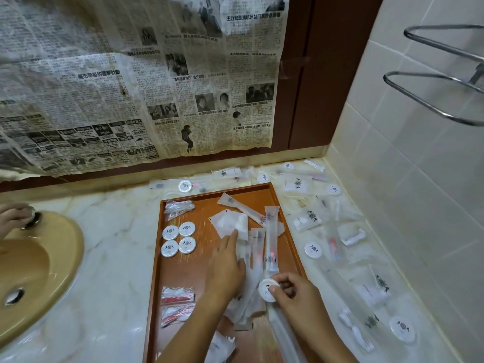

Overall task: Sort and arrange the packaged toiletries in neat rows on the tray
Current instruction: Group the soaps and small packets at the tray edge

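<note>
An orange-brown tray [193, 265] lies on the marble counter. On its left side sit several round white soap discs [178, 239] in a square block, clear packets [179, 208] above them and red-and-white packets [178, 297] below. A loose pile of long frosted sachets [269, 242] covers the tray's right half. My left hand [227, 268] rests flat on that pile with fingers extended. My right hand [296, 292] pinches a round white disc [267, 289] at the tray's right edge.
Many more packets and discs [313, 249] lie scattered on the counter right of and behind the tray. A tan sink [34, 263] is at left, with another person's hand [11, 218] on its rim. Newspaper covers the wall; a chrome rack [442, 74] sticks out at upper right.
</note>
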A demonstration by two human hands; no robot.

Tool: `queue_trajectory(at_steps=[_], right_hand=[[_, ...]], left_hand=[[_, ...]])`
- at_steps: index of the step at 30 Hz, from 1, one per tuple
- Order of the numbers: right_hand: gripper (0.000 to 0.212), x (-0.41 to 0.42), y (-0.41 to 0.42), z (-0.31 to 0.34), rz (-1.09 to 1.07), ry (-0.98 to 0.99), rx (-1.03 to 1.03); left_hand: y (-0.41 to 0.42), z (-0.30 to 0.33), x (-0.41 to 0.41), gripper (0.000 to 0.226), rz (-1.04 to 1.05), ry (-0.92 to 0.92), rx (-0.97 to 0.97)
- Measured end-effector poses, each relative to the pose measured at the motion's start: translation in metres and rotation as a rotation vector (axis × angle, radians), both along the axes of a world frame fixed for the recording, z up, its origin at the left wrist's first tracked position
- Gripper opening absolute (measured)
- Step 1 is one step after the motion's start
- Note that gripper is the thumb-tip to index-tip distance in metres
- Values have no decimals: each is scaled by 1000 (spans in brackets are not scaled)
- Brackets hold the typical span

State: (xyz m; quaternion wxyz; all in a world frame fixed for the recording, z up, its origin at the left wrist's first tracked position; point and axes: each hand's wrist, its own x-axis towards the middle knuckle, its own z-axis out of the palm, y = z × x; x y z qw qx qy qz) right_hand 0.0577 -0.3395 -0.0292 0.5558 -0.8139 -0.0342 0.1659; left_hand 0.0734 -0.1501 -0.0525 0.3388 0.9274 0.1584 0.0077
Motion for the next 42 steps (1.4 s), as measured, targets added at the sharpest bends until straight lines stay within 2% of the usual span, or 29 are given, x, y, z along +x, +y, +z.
queue_trajectory(at_steps=[6,10,12,15,20,23,30,33,38,40,42], right_hand=[[14,5,-2,-1,-7,-2,4],[15,7,-3,-3,-28,-6,7],[17,7,-3,-5,-43,-7,12],[18,7,-4,-7,-61,2,28],[15,5,-5,-7,-75,32,53],[13,4,-4,-7,-93,34,73],[8,10,-1,-6,-181,28,146],[8,16,1,-2,-193,-7,164],[18,24,7,5,-193,-18,185],[20,25,9,6,-202,-23,175],[20,26,10,4,-200,-34,144]], left_hand=[[-7,10,5,70,26,-169,-323],[-9,21,6,76,-19,-121,-631],[-11,24,6,78,-36,-122,-663],[-6,20,5,77,8,-96,-628],[4,17,-3,52,116,-13,-392],[8,13,-5,44,146,23,-298],[14,15,-10,31,87,98,15],[12,24,-3,28,65,95,70],[9,31,18,35,41,31,168],[12,24,25,47,78,72,176],[17,19,33,56,122,156,100]])
